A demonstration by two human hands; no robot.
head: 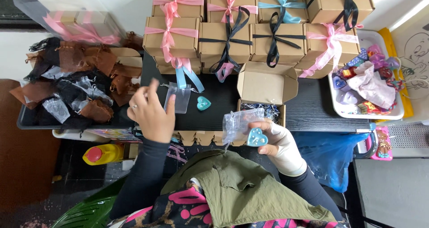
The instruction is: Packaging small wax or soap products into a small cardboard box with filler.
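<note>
I see my right hand (277, 141) closed on a teal heart-shaped piece (257, 138) and a sheer pouch (239, 124), just in front of the open cardboard box (267, 86). My left hand (152, 114) pinches a second sheer pouch (178, 97) above the black tabletop (313, 107), near another teal heart (203, 103) lying there.

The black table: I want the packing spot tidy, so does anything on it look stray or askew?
One teal heart lies loose on the black table, outside any pouch, beside the open box. The organza pouches on the left tray are heaped in a jumble. The ribboned boxes are stacked evenly.
</note>
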